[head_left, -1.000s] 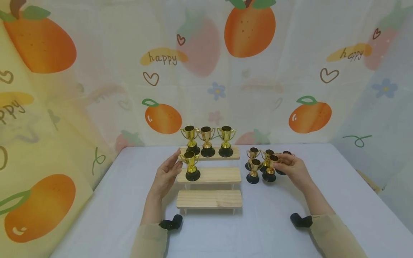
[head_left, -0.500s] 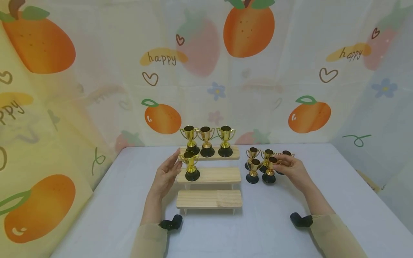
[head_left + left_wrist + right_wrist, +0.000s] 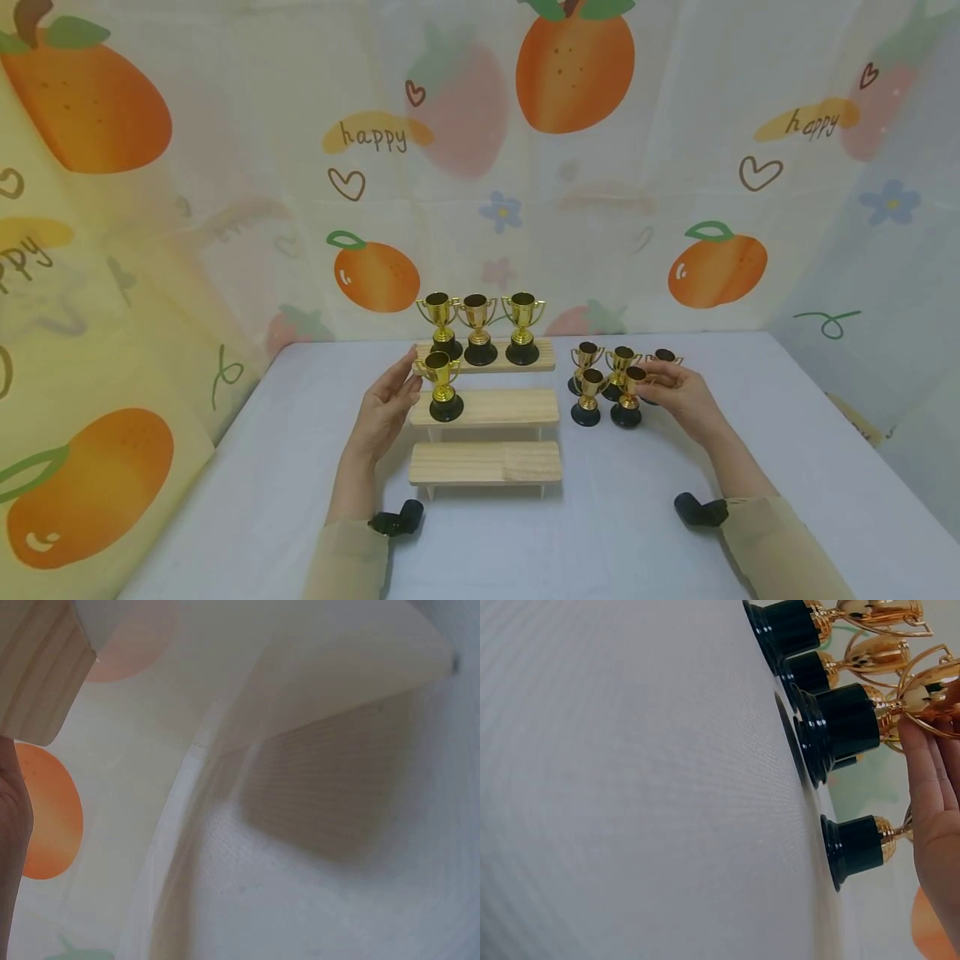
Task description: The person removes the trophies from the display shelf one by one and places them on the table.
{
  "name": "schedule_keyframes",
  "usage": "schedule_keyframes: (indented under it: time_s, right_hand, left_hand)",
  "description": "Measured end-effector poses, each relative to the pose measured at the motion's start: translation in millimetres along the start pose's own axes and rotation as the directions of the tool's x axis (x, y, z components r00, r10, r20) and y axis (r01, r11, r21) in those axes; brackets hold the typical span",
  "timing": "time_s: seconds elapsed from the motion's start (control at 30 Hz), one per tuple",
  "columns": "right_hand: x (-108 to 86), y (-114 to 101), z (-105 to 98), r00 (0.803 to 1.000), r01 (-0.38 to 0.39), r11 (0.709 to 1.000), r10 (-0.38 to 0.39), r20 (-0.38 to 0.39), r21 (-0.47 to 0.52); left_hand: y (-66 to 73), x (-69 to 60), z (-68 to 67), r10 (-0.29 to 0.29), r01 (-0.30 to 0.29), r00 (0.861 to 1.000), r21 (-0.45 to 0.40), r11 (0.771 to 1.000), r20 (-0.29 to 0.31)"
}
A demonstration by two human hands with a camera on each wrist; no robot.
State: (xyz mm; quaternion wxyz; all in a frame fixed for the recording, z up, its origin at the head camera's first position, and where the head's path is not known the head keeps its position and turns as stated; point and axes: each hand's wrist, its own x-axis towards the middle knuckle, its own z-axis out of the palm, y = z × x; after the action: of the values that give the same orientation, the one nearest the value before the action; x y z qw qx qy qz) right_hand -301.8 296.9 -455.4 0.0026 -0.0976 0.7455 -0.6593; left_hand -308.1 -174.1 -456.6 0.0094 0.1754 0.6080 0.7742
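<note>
My right hand (image 3: 678, 396) pinches the upper part of a small gold trophy cup (image 3: 628, 398) with a black base. In the right wrist view, a dark shadow lies beside the base of this trophy (image 3: 840, 724), close to the cloth; whether they touch I cannot tell. Beside the left end of the middle wooden shelf (image 3: 517, 408), my left hand (image 3: 384, 412) has its fingers loosely extended near another gold trophy (image 3: 444, 387), which stands upright there. Any contact with its handle is unclear. The left wrist view shows only a sliver of that hand (image 3: 13, 825).
Three trophies (image 3: 480, 329) stand along the top shelf (image 3: 545, 354). Several more (image 3: 588, 398) are grouped on the white-clothed table (image 3: 615, 517), close around my right hand. The lowest wooden shelf (image 3: 483, 464) is in front. A fruit-print cloth (image 3: 600, 192) hangs behind.
Both hands keep nearly the same places. The trophy in my right hand shifts only very slightly; the whole head view drifts a little.
</note>
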Motion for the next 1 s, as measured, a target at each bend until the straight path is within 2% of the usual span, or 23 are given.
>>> schedule_keyframes:
  time_s: [0.13, 0.3, 0.67, 1.0]
  right_hand:
    - [0.8, 1.5, -0.5, 1.0, -0.014, 0.999, 0.014, 0.001, -0.044]
    - [1.4, 2.6, -1.0, 1.0, -0.026, 0.999, 0.026, 0.01, -0.041]
    - [0.1, 2.4, -1.0, 0.998, -0.058, 0.985, 0.055, -0.019, -0.16]
    - [-0.6, 1.2, -0.8, 0.998, -0.066, 0.985, 0.063, -0.022, -0.157]
  left_hand:
    - [-0.6, -0.2, -0.3, 0.013, -0.013, 1.0, -0.001, 1.0, 0.007]
    - [-0.8, -0.2, -0.4, 0.021, -0.021, 1.0, -0.007, 1.0, 0.011]
    - [0.1, -0.5, -0.2, 0.02, -0.019, 0.999, -0.025, 0.999, 0.025]
    - [-0.1, -0.4, -0.8, 0.025, -0.024, 0.999, -0.039, 0.999, 0.03]
